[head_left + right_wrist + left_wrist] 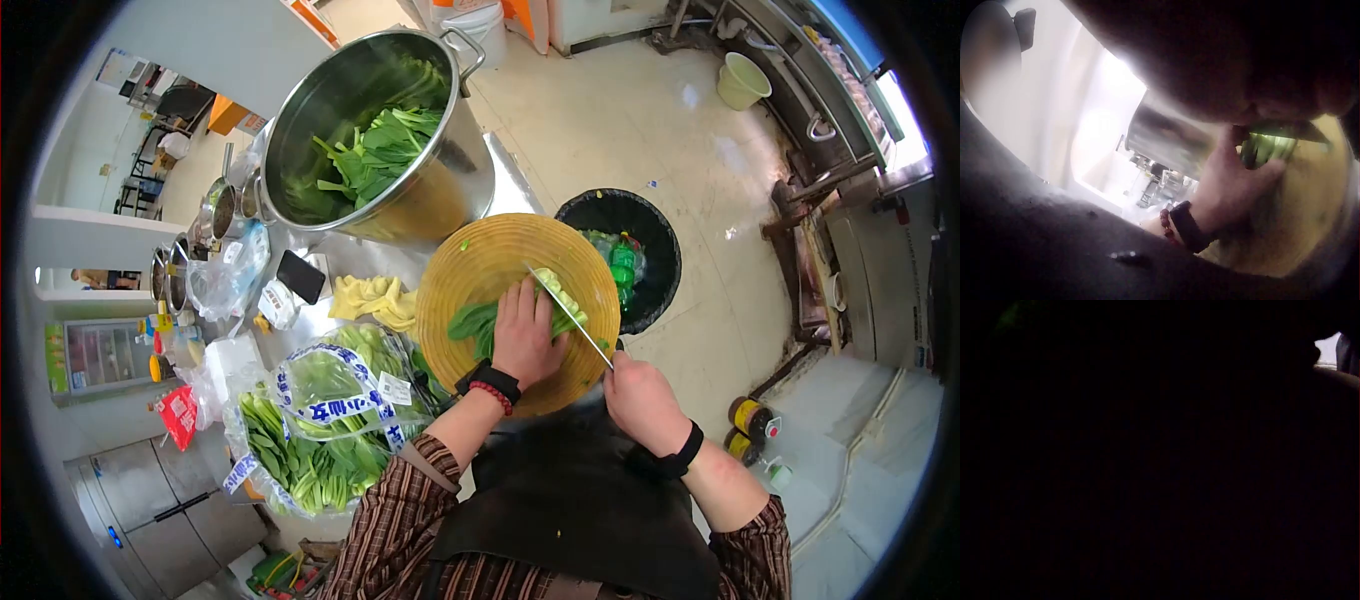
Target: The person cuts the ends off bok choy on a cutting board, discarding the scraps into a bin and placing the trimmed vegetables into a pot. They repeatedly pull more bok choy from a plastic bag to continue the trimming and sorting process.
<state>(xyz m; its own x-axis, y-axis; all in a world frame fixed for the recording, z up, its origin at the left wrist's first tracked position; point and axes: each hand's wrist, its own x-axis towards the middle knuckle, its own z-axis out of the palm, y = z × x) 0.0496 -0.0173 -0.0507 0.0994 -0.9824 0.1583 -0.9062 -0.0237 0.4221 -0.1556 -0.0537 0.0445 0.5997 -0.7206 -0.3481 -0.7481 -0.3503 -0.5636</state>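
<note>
On a round wooden chopping board (450,345) lies a bunch of leafy greens like bok choy (478,325), dark leaves to the left, pale stalks to the right. My left hand (525,335) holds the bunch down, fingers over it; in the right wrist view the stalks (1269,150) show between its thumb and fingers. My right hand (645,400) grips a knife (585,325) by the handle, its blade slanting across the stalks close to the left fingers. The left wrist view is almost wholly dark.
Behind the board stands a big steel pot (455,190) with cut greens inside. A black bin (660,270) with bottles is below right. At left lie a plastic bag of greens (320,450), a yellow cloth (370,302) and a phone (300,277).
</note>
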